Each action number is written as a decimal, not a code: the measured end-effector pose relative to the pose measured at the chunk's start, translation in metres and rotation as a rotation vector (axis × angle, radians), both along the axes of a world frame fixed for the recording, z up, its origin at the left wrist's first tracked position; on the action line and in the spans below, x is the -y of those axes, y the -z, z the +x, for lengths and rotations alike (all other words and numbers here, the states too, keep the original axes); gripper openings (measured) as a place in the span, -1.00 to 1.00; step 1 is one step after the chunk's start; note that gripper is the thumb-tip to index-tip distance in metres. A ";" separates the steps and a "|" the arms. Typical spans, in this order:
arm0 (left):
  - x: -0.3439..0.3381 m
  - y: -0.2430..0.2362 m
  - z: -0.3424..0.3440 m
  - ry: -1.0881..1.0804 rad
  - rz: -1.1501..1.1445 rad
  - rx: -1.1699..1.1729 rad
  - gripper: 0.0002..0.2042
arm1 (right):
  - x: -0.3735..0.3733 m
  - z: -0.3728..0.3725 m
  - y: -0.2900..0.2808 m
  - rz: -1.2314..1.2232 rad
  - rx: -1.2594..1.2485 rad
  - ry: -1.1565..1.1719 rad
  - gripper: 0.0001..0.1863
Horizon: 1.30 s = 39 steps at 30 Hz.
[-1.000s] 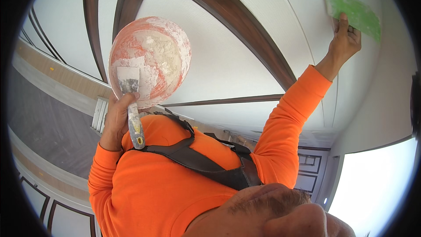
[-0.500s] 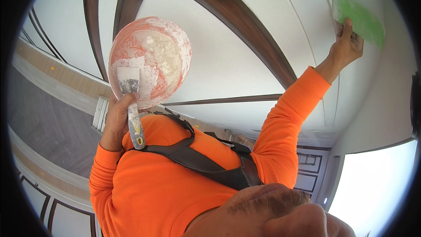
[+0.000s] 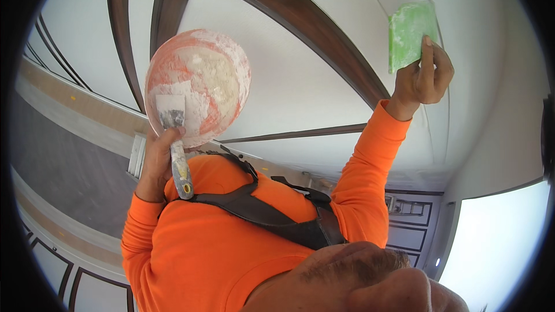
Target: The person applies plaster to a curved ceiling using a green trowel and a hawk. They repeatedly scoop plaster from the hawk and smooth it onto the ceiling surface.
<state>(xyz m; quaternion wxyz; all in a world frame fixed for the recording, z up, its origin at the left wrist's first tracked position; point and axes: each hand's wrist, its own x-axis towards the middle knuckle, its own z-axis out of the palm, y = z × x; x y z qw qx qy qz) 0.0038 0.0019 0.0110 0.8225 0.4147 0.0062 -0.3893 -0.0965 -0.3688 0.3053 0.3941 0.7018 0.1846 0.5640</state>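
My left hand (image 3: 156, 159) is closed at the near rim of a round, red-orange bowl (image 3: 167, 60) smeared with off-white putty (image 3: 214, 78). Its thumb presses a putty knife (image 3: 180, 164) against that rim, the blade resting inside the bowl and the worn handle sticking out toward my chest. Raised at the upper right, my right hand (image 3: 428, 78) pinches a flat green spreader (image 3: 411, 34) coated with whitish smears. The spreader is near the white wall surface; whether its edge touches it I cannot tell.
Dark brown wooden trim (image 3: 295, 11) frames the white wall panels (image 3: 260, 63) beside me. A ladder (image 3: 407, 206) stands in the background at the right, near a bright white panel (image 3: 491, 242). Grey flooring (image 3: 69, 162) lies at the left.
My right hand has moved left and slightly down with the green spreader, whose face is now turned more upright. The bowl and putty knife have shifted only slightly.
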 end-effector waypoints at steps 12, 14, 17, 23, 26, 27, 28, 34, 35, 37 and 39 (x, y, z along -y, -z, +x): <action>0.000 0.002 0.000 0.011 0.013 0.014 -0.33 | 0.014 0.023 -0.004 0.188 0.005 -0.060 -0.67; -0.001 0.005 0.000 0.008 0.012 0.007 -0.33 | 0.018 0.025 -0.005 0.209 -0.007 -0.045 -0.64; 0.000 0.006 -0.001 0.015 0.016 0.014 -0.34 | 0.020 0.029 -0.011 0.227 -0.029 -0.048 -0.59; 0.000 0.008 -0.001 0.003 0.027 0.013 -0.34 | 0.021 0.030 -0.021 0.311 -0.080 -0.092 -0.53; 0.000 0.007 -0.001 0.005 0.012 0.019 -0.35 | 0.021 0.027 -0.025 0.271 -0.077 -0.060 -0.54; 0.000 0.008 -0.002 0.004 0.006 0.018 -0.35 | 0.019 0.026 -0.024 0.258 -0.076 -0.052 -0.54; 0.000 0.009 -0.002 0.003 0.000 0.018 -0.35 | 0.017 0.025 -0.023 0.245 -0.074 -0.044 -0.55; -0.002 0.015 0.000 0.039 -0.010 0.003 -0.35 | 0.016 0.014 -0.030 0.332 -0.071 -0.060 -0.63; -0.002 0.015 0.000 0.034 -0.010 -0.001 -0.35 | 0.016 0.013 -0.031 0.336 -0.075 -0.053 -0.63; -0.002 0.015 0.000 0.035 -0.010 0.003 -0.35 | 0.016 0.012 -0.034 0.342 -0.081 -0.039 -0.64; -0.002 0.014 0.001 0.035 -0.007 0.008 -0.34 | 0.015 0.012 -0.034 0.352 -0.095 -0.047 -0.62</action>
